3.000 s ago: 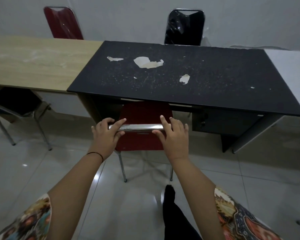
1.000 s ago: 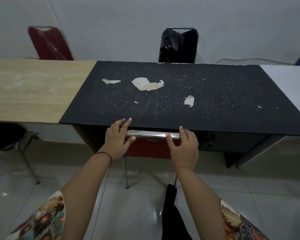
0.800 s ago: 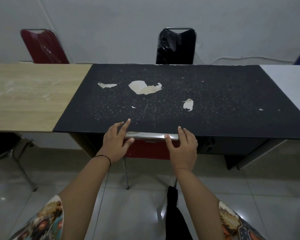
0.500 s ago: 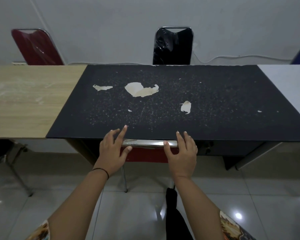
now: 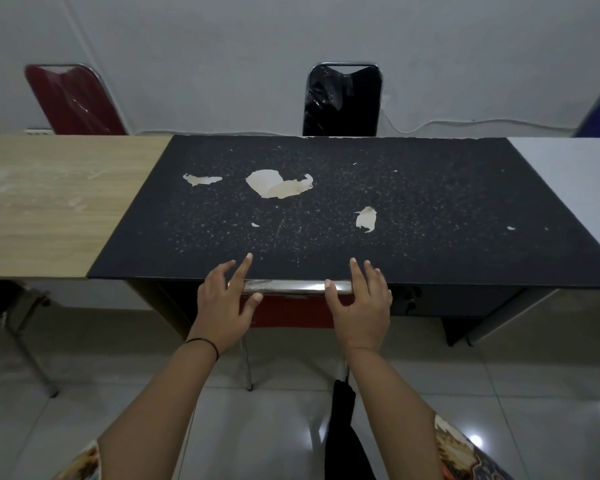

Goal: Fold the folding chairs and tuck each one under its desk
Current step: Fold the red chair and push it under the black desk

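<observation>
Chrome top bar [image 5: 293, 287] of red folded chair [image 5: 291, 311]: left hand [image 5: 224, 306] and right hand [image 5: 361, 308] rest on it, fingers extended, thumbs under. Chair sits mostly beneath chipped black desk [image 5: 430, 216], bar at its front edge.

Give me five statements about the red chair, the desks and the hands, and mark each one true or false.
1. Both hands, left and right, are on the chrome top bar of the red chair. True.
2. The bar sits at the front edge of the black desk. True.
3. The black desk's top is spotless. False: it has pale peeled patches and specks.
4. A white desk stands left of the black one. False: a wooden desk is there.
5. A black chair stands behind the black desk by the wall. True.
</observation>
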The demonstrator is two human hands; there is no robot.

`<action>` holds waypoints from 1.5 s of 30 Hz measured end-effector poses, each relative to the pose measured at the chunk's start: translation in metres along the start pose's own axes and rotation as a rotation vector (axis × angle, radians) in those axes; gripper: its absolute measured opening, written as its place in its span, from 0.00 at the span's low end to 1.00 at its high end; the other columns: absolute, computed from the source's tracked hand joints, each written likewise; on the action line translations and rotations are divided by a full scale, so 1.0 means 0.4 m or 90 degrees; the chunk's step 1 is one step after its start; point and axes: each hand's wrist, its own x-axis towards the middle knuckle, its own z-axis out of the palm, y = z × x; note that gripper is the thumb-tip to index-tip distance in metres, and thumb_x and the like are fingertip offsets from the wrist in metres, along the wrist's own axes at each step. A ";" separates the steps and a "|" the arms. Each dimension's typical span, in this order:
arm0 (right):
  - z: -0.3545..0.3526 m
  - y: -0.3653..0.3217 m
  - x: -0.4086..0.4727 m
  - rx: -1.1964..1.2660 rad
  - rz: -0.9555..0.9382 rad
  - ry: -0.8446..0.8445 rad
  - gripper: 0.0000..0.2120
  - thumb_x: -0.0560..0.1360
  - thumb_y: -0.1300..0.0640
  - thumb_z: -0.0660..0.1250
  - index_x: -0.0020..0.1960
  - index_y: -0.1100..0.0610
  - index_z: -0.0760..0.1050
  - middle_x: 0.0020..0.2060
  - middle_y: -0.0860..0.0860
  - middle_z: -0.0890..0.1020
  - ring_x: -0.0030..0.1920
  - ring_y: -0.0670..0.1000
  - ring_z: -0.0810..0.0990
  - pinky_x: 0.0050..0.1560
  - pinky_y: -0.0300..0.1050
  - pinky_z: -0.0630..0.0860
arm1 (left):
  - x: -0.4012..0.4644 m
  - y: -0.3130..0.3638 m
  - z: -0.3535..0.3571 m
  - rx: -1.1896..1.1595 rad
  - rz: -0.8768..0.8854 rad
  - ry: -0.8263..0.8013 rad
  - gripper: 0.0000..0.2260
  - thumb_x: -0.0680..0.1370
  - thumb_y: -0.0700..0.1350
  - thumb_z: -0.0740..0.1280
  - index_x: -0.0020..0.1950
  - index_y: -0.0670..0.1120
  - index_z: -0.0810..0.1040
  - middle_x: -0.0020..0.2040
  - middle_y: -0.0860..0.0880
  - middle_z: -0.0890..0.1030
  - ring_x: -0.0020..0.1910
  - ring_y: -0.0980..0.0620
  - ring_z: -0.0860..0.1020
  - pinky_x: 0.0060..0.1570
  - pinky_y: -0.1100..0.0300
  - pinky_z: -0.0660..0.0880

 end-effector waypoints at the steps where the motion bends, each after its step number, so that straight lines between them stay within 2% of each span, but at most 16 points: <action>1: 0.000 0.000 0.000 0.002 0.002 -0.004 0.29 0.71 0.38 0.59 0.66 0.53 0.74 0.66 0.56 0.74 0.68 0.58 0.69 0.65 0.64 0.67 | 0.001 -0.001 -0.001 0.001 -0.001 -0.005 0.31 0.73 0.63 0.50 0.74 0.56 0.53 0.68 0.43 0.63 0.68 0.44 0.60 0.67 0.45 0.58; 18: -0.029 0.006 0.002 0.023 0.033 -0.080 0.33 0.71 0.34 0.54 0.69 0.50 0.70 0.71 0.52 0.68 0.73 0.53 0.61 0.70 0.61 0.60 | -0.004 0.008 -0.007 0.001 -0.006 -0.031 0.33 0.72 0.65 0.48 0.75 0.54 0.52 0.69 0.43 0.62 0.69 0.45 0.59 0.68 0.47 0.57; 22: -0.030 0.010 0.001 0.023 0.039 -0.100 0.33 0.71 0.32 0.54 0.70 0.48 0.69 0.72 0.50 0.66 0.74 0.51 0.59 0.70 0.61 0.62 | -0.001 0.001 -0.005 0.005 -0.004 -0.034 0.33 0.72 0.65 0.48 0.75 0.53 0.52 0.69 0.42 0.63 0.69 0.44 0.60 0.67 0.46 0.57; 32: -0.027 0.004 0.008 0.022 0.038 -0.101 0.32 0.71 0.33 0.56 0.68 0.50 0.71 0.72 0.52 0.66 0.73 0.54 0.60 0.70 0.61 0.61 | 0.005 -0.003 -0.011 -0.004 -0.004 -0.041 0.33 0.72 0.64 0.50 0.75 0.53 0.53 0.68 0.42 0.64 0.68 0.44 0.60 0.67 0.47 0.58; 37: -0.043 0.007 0.010 0.020 0.060 -0.156 0.31 0.72 0.33 0.56 0.70 0.47 0.69 0.73 0.50 0.65 0.74 0.52 0.58 0.68 0.60 0.64 | 0.002 -0.001 -0.022 0.001 0.005 -0.078 0.32 0.73 0.64 0.49 0.75 0.52 0.54 0.65 0.43 0.65 0.68 0.45 0.60 0.68 0.48 0.57; 42: -0.081 0.010 0.027 0.007 0.057 -0.249 0.27 0.75 0.36 0.60 0.69 0.48 0.70 0.70 0.51 0.69 0.72 0.51 0.60 0.68 0.57 0.65 | -0.001 0.011 -0.041 0.024 0.012 -0.110 0.24 0.78 0.55 0.57 0.73 0.50 0.60 0.67 0.44 0.66 0.69 0.45 0.60 0.70 0.48 0.57; 45: -0.114 -0.005 0.036 -0.031 -0.004 -0.282 0.22 0.77 0.42 0.62 0.67 0.52 0.72 0.68 0.53 0.72 0.71 0.53 0.63 0.70 0.54 0.63 | -0.010 0.041 -0.068 0.061 0.057 -0.122 0.22 0.79 0.53 0.58 0.72 0.51 0.62 0.67 0.45 0.68 0.68 0.46 0.62 0.70 0.46 0.57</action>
